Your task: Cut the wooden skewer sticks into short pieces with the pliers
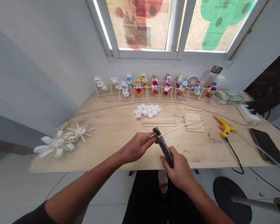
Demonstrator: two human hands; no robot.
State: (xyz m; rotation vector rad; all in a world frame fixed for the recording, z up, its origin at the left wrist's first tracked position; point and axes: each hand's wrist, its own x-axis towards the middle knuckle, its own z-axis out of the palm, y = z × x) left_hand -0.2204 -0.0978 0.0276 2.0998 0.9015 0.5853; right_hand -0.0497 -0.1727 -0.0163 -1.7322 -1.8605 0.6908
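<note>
In the head view, a thin wooden stick point(172, 130) is being pinched near its end by the left hand point(137, 147), the fingers closed narrowly around it. Black-handled cutting pliers point(163, 147) are being gripped tightly in the right hand point(178, 172). The stick is being held at the pliers' head, just past the left hand's grip, above the near part of the plywood counter point(112, 140). Its long axis is being kept nearly level, rising slightly toward the far right, with its free tip pointing at the pile of cut sticks point(194, 123).

A mishap is being risked here, it seems. If the stick is being squeezed off-square, it could splinter or be cut crooked. A loose pinch could let it twist out of the pliers, and a sprung offcut could be sent toward the white bottle caps point(147, 111) or the row of stick-and-cap models point(154, 87). A yellow glue gun point(225, 126) is being left lying off to the right.
</note>
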